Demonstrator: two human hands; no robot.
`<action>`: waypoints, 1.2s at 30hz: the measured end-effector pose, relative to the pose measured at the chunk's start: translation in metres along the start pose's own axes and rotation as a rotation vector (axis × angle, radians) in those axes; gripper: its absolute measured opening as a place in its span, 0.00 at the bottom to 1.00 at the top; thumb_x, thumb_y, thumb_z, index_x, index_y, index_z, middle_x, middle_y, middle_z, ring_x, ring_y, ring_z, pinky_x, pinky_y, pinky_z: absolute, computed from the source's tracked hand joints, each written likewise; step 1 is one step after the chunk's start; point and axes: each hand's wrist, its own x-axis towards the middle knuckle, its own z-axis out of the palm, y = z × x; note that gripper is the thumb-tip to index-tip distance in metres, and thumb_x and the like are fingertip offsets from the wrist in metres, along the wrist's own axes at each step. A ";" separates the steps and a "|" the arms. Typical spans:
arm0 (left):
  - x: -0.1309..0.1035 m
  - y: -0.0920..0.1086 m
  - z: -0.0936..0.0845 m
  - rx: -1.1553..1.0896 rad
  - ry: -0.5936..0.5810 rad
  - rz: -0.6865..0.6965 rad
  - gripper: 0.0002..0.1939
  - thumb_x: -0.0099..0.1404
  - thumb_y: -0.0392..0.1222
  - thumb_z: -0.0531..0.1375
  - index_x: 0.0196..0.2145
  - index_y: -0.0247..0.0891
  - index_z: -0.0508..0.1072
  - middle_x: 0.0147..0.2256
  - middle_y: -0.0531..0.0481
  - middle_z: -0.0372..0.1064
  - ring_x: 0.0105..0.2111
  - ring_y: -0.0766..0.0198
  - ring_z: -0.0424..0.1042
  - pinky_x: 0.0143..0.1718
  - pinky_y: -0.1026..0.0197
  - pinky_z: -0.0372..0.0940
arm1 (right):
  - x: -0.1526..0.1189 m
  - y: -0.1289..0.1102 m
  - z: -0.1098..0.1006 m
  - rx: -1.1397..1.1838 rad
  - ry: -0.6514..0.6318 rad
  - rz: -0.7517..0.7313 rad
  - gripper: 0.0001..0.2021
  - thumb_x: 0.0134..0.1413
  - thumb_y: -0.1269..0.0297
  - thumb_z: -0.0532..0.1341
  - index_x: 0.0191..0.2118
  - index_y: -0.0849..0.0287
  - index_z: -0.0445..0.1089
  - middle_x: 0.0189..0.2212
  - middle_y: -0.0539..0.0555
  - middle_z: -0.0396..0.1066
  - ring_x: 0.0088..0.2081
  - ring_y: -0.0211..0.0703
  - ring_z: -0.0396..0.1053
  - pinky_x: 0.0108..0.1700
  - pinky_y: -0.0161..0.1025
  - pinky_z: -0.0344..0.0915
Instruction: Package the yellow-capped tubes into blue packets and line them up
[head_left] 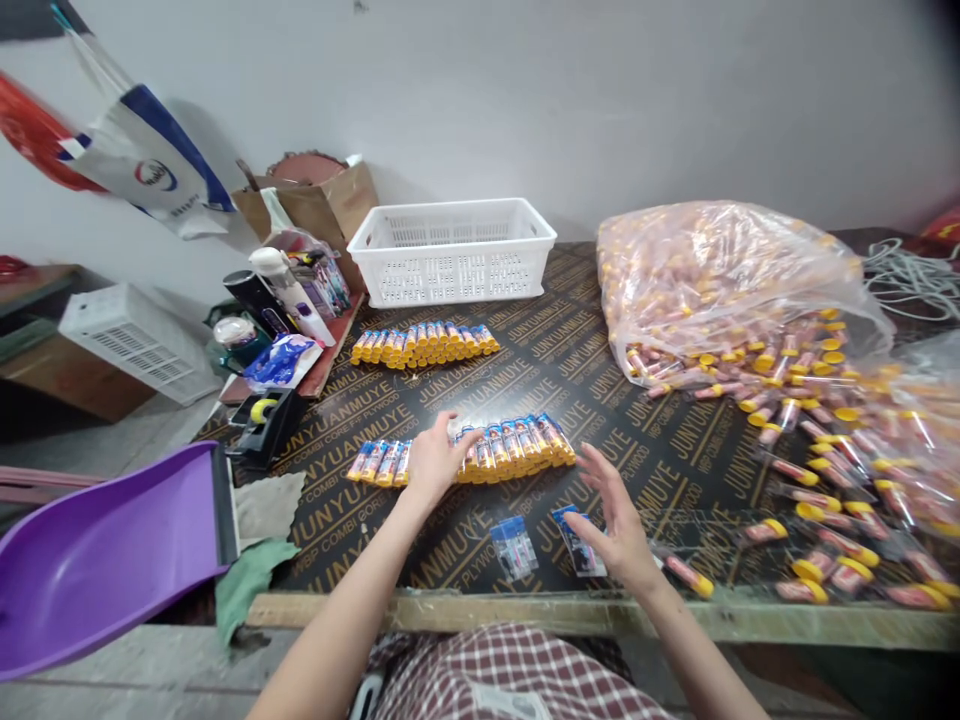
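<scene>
far row (424, 345) and near row (525, 450) lined up, many loose tubes (796, 471) left over

two rows of yellow-ended tubes lie stacked on the dark board (555, 360); the loose ones spill from a clear bag (720, 260), unsorted. one white crate (450, 285) stands behind. at least two small packets (514, 550) lie in front; tubes overlap too much to count. the left hand (435, 460) touches the near row, its grip unclear; the right hand (621, 535) is spread, clasping nothing, near a packet.

Bare tabletop (589, 403) separates front tube row (517, 450) from bulky bag (712, 265).
</scene>
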 end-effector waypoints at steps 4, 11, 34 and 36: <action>-0.002 -0.047 -0.032 -0.026 0.249 -0.082 0.22 0.63 0.58 0.50 0.40 0.38 0.72 0.28 0.48 0.71 0.30 0.60 0.69 0.34 0.60 0.60 | 0.021 0.029 -0.016 -0.124 0.008 0.027 0.40 0.48 0.58 0.64 0.64 0.48 0.44 0.63 0.55 0.48 0.62 0.53 0.50 0.61 0.54 0.52; -0.020 -0.163 -0.053 -0.246 0.238 -0.188 0.26 0.65 0.58 0.41 0.48 0.42 0.67 0.47 0.39 0.68 0.50 0.50 0.66 0.53 0.47 0.57 | 0.059 0.081 -0.026 -0.168 -0.138 0.138 0.48 0.39 0.68 0.65 0.65 0.53 0.40 0.65 0.57 0.43 0.65 0.51 0.43 0.65 0.52 0.42; -0.054 -0.133 -0.020 0.031 0.197 0.089 0.46 0.45 0.46 0.66 0.59 0.39 0.50 0.56 0.40 0.54 0.58 0.49 0.55 0.59 0.46 0.52 | 0.054 0.083 0.039 -0.276 0.082 0.106 0.53 0.37 0.65 0.64 0.67 0.57 0.31 0.61 0.62 0.52 0.60 0.59 0.55 0.60 0.55 0.53; -0.054 -0.133 -0.017 0.058 0.209 0.080 0.44 0.46 0.44 0.65 0.58 0.39 0.51 0.55 0.39 0.55 0.58 0.48 0.55 0.59 0.46 0.52 | 0.054 0.081 0.040 -0.287 0.086 0.107 0.53 0.37 0.66 0.64 0.67 0.57 0.32 0.62 0.62 0.51 0.60 0.59 0.55 0.60 0.55 0.53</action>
